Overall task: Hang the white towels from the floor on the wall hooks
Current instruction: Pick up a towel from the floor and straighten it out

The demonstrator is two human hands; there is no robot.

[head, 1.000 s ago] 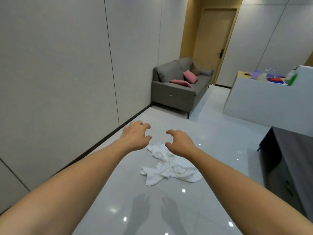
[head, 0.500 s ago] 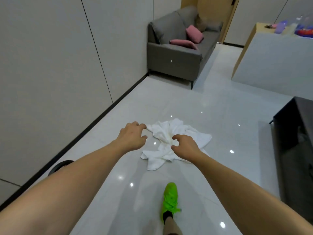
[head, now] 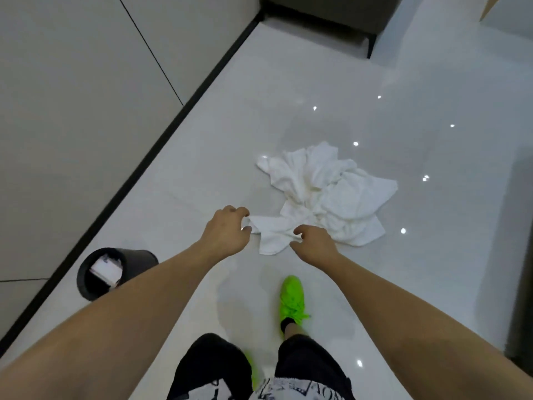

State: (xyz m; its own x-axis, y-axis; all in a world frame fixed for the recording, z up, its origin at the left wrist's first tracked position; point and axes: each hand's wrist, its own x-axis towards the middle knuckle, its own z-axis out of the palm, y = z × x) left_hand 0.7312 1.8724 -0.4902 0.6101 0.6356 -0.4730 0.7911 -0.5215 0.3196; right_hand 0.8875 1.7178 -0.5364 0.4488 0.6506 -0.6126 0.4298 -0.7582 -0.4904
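A crumpled heap of white towels (head: 326, 194) lies on the glossy white floor, a little ahead of my feet. My left hand (head: 226, 230) hovers at the heap's near left corner, fingers loosely curled and holding nothing. My right hand (head: 313, 243) reaches over the near edge of the heap, fingers also loosely curled and empty. Whether either hand touches the cloth is unclear. No wall hooks are in view.
A black waste bin (head: 111, 272) with white paper inside stands against the grey panelled wall (head: 86, 111) on the left. The base of a grey sofa (head: 331, 10) is at the top. A dark cabinet (head: 519, 255) lines the right edge. My green shoe (head: 292, 300) stands just behind the towels.
My head has tilted down and I have come closer. Both hands have dropped to the near edge of the towel heap. The bin and my legs have come into view.
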